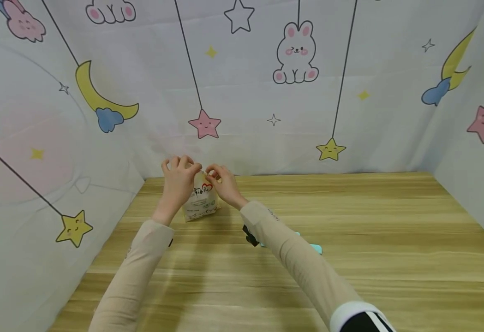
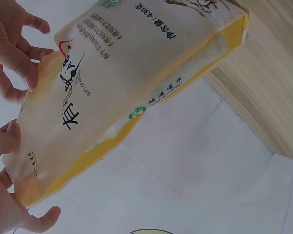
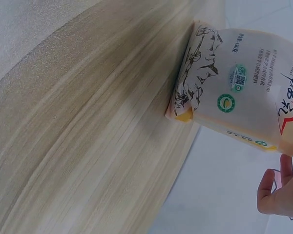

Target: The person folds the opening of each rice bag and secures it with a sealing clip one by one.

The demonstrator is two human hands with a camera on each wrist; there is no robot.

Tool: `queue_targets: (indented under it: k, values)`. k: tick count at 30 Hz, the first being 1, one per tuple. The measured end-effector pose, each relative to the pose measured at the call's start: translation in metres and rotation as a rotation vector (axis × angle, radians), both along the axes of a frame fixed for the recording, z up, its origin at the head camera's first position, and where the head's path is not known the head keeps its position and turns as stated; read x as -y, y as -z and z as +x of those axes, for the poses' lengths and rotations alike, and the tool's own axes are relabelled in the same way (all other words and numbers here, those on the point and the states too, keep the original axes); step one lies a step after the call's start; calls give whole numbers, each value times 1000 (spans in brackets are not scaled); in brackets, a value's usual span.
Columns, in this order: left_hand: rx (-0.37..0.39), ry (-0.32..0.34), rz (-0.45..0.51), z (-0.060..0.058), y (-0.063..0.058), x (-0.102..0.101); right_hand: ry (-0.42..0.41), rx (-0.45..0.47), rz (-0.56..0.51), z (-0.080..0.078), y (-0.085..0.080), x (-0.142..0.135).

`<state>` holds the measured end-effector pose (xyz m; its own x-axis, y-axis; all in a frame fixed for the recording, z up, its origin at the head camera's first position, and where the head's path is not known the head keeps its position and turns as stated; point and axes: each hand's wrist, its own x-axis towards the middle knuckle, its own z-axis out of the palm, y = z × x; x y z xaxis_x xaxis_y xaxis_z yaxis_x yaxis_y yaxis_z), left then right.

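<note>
A pale paper-like bag (image 1: pixel 201 203) with black print, a red heart mark and yellow sides stands at the table's far left, tilted slightly. At its top left, my left hand (image 1: pixel 177 182) pinches the upper edge. My right hand (image 1: pixel 226 185) pinches the same edge at the top right, its fingertips close to those of the left. In the left wrist view the bag (image 2: pixel 122 68) looks full towards its base and flatter near the top. The right wrist view shows the bag's base (image 3: pixel 185 73) at the wooden tabletop and the right hand (image 3: pixel 285 192) by its upper part.
A turquoise object (image 1: pixel 316 248) lies on the wooden table (image 1: pixel 370 221), mostly hidden beneath the right forearm. A small black thing (image 1: pixel 250 235) shows beside the right sleeve. Just behind the bag hangs a white curtain (image 1: pixel 258 147) with stars, moons and rabbits; it also encloses the sides.
</note>
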<state>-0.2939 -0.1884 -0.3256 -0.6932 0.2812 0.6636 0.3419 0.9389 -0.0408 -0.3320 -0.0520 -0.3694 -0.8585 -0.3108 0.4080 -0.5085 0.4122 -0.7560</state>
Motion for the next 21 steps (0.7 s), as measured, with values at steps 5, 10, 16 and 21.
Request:
queue_targets:
  k: [5,10,16,21]
  values:
    - [7,-30,-28,3,0,-4,14,-21,7,-1,2,0]
    - [10,-49,-54,4,0,-5,28,-37,16,-2,3,-1]
    - [-7,-52,-59,2,1,-6,33,-64,16,-3,3,-2]
    - [-10,-56,-48,3,1,-8,38,-68,24,-2,0,-3]
